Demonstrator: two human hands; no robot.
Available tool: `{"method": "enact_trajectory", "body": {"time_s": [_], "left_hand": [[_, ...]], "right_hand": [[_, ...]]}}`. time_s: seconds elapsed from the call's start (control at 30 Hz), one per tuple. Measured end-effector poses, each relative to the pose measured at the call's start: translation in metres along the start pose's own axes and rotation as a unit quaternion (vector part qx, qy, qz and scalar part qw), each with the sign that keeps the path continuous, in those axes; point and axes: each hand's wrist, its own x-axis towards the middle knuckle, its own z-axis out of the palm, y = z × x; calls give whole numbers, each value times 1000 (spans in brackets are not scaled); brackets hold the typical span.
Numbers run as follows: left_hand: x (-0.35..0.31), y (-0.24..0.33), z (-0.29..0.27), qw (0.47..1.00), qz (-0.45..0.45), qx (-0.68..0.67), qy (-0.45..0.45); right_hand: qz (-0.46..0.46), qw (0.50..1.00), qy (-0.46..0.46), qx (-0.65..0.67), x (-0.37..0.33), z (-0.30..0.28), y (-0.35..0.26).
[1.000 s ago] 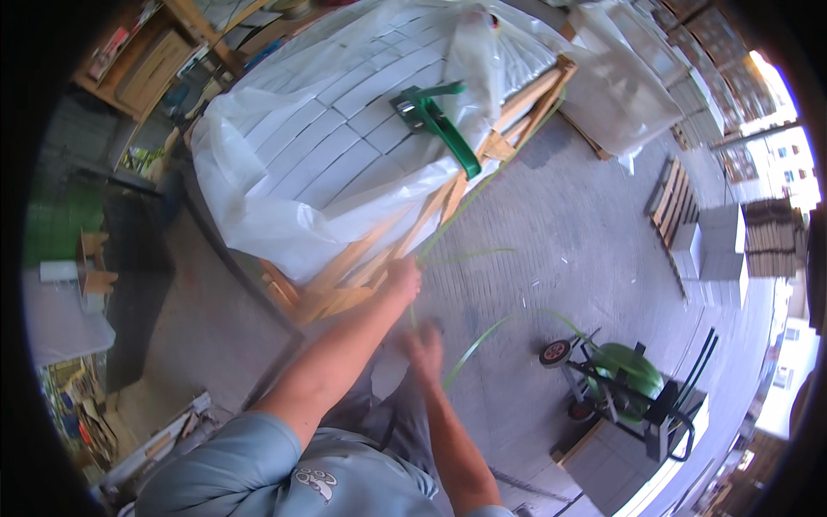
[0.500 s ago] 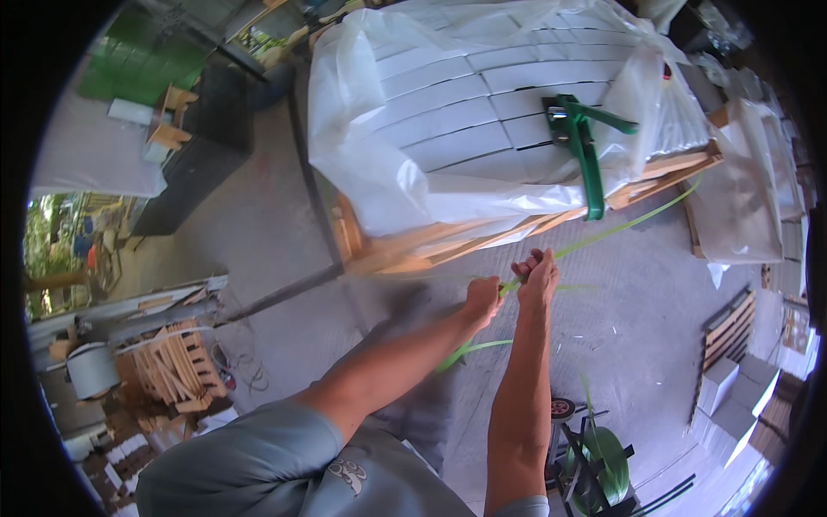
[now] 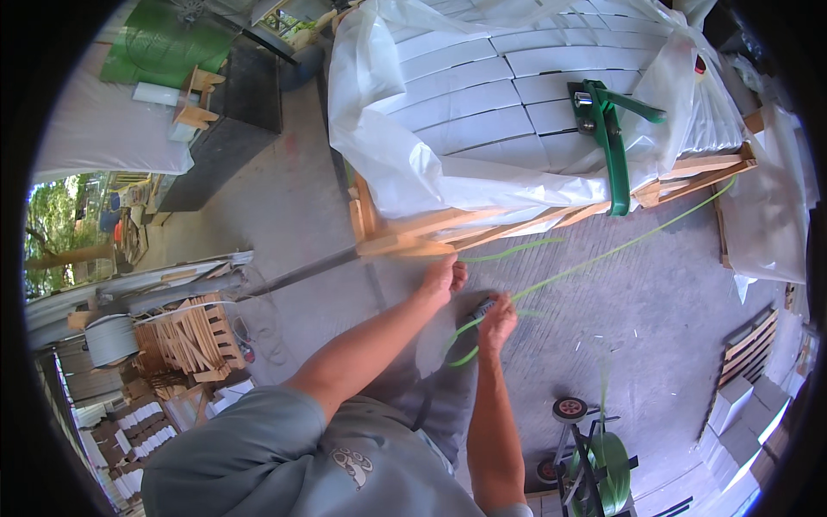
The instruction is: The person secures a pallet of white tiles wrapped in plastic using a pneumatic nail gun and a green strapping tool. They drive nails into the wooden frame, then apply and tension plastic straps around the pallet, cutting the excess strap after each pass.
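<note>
My left hand [image 3: 445, 280] is closed beside the crate's lower wooden edge, with a length of green strapping band [image 3: 521, 249] trailing from it to the right. My right hand [image 3: 497, 323] is closed on another run of green strap [image 3: 620, 257], which slants up to the crate's right corner. Loose strap also curls below that hand. The plastic-wrapped crate [image 3: 405, 239] holds rows of white boxes [image 3: 482, 116]. On top of it lies a green strapping tool [image 3: 617, 159] with its long handles, touched by neither hand.
A wheeled cart carries a coil of green strap [image 3: 610, 474] at the lower right. Wooden slats [image 3: 202, 340] are stacked at the left by a grey spool [image 3: 112, 339]. A pallet [image 3: 748, 345] and white boxes [image 3: 730, 405] stand at the right.
My hands, together on the strap before, are now apart: the left has moved left and up, the right left and down. The strap to the corner looks straighter.
</note>
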Motion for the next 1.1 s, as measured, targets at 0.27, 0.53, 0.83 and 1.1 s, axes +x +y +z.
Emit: {"method": "enact_trajectory", "body": {"time_s": [0.27, 0.53, 0.83, 1.1], "left_hand": [[-6, 22, -51, 999, 23, 22, 0], [-8, 33, -68, 999, 14, 45, -27], [-26, 54, -100, 951, 32, 301, -56], [-36, 61, -103, 495, 697, 515, -53]], "right_hand": [[-4, 978, -143, 153, -1, 91, -6], [132, 940, -207, 238, -4, 92, -41], [204, 935, -121, 264, -19, 107, -58], [206, 935, -103, 271, -24, 101, -51]]}}
